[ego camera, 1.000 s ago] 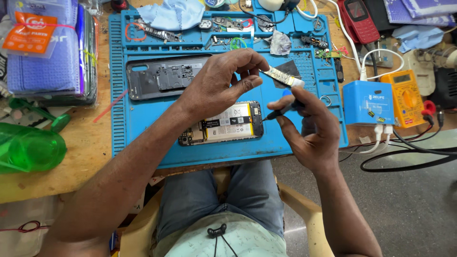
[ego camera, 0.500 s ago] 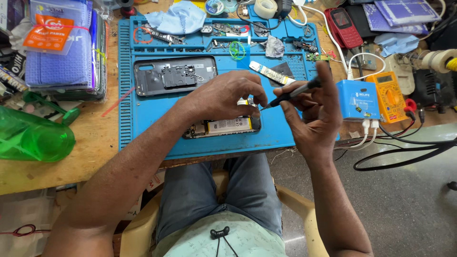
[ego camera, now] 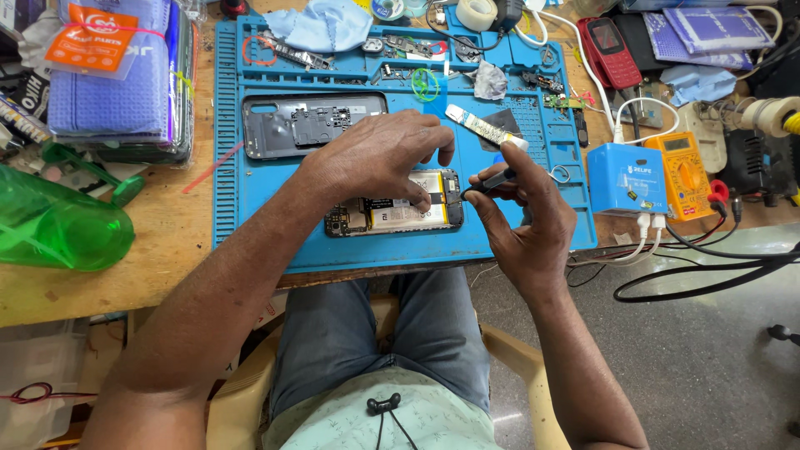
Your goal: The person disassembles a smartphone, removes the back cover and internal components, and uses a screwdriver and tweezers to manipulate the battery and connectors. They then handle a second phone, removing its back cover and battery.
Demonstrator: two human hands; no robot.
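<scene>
An opened phone [ego camera: 392,204] with its back off lies flat near the middle of the frame, on the lower part of a blue ribbed rubber mat [ego camera: 250,242]; its pale battery and dark circuit board show. The left hand [ego camera: 375,158] is spread over the phone's upper edge, fingertips pressing on the battery, and hides part of it. Just right of the phone, the right hand [ego camera: 521,221] is closed around a thin dark tool [ego camera: 487,182], pinched between thumb and fingers, its tip at the phone's right end.

Above the left hand lies the dark plastic back cover [ego camera: 312,123], flat on the mat. A slim pale strip [ego camera: 483,127] lies slantwise above the right hand. The mat's upper trays hold small parts and a crumpled light-blue cloth [ego camera: 321,25]. The mat sits on a wooden desk [ego camera: 167,217]. At the left edge lies a translucent green bottle [ego camera: 58,225] on its side. At right stand a blue box [ego camera: 627,179] and an orange multimeter [ego camera: 682,171], with black cables below.
</scene>
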